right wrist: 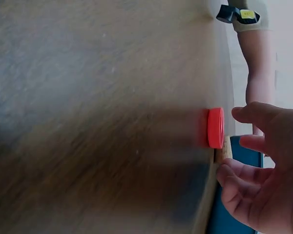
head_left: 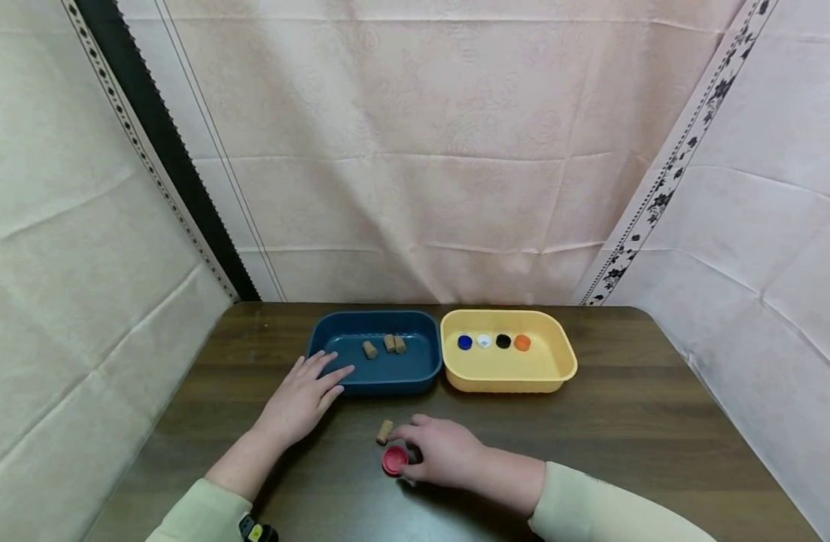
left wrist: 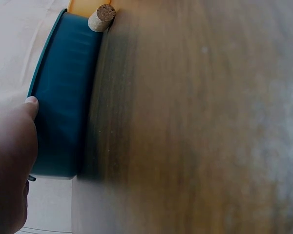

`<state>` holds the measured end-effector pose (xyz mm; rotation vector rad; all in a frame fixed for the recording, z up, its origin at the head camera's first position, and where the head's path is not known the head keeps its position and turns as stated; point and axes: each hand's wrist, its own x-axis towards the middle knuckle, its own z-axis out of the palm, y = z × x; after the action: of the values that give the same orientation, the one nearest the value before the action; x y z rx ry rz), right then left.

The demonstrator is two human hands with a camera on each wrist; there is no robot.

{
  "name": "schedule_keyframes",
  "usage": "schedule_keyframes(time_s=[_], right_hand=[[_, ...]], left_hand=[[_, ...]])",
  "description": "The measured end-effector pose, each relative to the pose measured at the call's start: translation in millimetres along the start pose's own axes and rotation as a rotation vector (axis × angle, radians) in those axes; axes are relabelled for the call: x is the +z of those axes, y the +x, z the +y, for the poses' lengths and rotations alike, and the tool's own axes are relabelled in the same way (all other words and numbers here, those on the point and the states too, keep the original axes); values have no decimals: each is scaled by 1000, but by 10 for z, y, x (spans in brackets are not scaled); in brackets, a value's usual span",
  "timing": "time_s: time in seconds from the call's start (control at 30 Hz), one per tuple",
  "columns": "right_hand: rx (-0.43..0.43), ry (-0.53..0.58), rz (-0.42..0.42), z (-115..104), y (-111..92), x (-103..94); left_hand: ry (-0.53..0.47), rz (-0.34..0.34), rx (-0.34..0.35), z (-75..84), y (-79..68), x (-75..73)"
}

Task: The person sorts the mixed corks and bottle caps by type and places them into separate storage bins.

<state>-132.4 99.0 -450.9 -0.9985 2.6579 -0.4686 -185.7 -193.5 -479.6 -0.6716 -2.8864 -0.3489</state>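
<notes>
My left hand [head_left: 305, 395] lies at the left front corner of the blue tray [head_left: 387, 388], fingers spread over its rim. In the left wrist view the thumb [left wrist: 32, 101] touches the rim. My right hand [head_left: 448, 452] is low over the table beside a red bottle cap [head_left: 395, 461], thumb and fingers parted and bent around its right side. The right wrist view shows a gap between the thumb and the red cap [right wrist: 216, 128]. Just behind the cap lies a cork [head_left: 384, 432] on the table. Several corks [head_left: 370, 349] are inside the blue tray.
Close against the blue tray's right side stands a yellow tray [head_left: 509, 385]. Inside it, in a row, are a blue cap [head_left: 465, 342], a white cap [head_left: 484, 341], a black cap [head_left: 503, 341] and an orange cap [head_left: 522, 342]. Pale cloth [head_left: 415, 150] hangs behind the table.
</notes>
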Motion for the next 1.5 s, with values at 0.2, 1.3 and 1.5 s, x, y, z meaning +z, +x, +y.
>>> schedule_keyframes(time_s=[0.2,1.3,1.5], right_hand=[[-46,-70,-17,-57,42,55],[30,-17,-33,-4,45,-15],[95,126,16,104,14,-180]], left_hand=[[4,-4,8,10,4,-3],[-5,-3,1,4,-5,-5],[-19,0,5,15,-3,-24]])
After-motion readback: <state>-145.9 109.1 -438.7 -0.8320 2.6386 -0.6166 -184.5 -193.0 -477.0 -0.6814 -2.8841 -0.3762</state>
